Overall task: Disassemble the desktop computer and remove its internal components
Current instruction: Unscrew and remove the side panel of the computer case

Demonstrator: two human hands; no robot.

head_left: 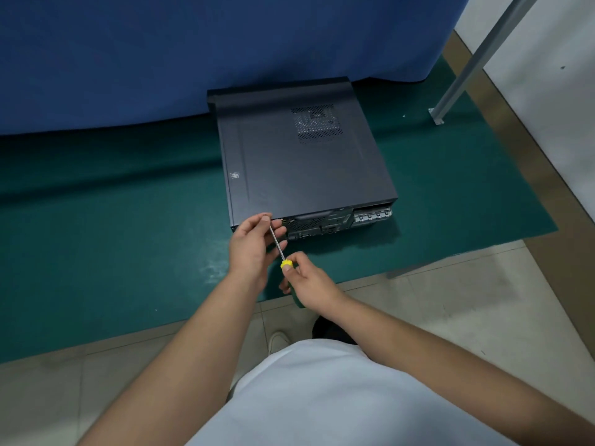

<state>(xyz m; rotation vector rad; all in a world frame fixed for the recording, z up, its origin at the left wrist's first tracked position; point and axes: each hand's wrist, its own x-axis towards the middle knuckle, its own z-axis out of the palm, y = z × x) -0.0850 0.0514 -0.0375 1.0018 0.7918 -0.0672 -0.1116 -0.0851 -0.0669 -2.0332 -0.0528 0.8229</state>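
A dark grey desktop computer case point(306, 156) lies flat on a green mat point(112, 252), its closed side panel facing up and its rear ports toward me. My right hand point(309, 281) grips the green and yellow handle of a screwdriver point(279, 249). The metal shaft slants up to the left, reaching the rear left corner of the case. My left hand point(252, 244) pinches the shaft near its tip, right at that corner. The tip itself is hidden behind my fingers.
A blue cloth point(193, 53) hangs behind the case. A slanted metal rail point(476, 59) stands at the right by a white wall. The mat's front edge meets beige floor tiles point(467, 300), and my shoe point(278, 341) shows below my arms.
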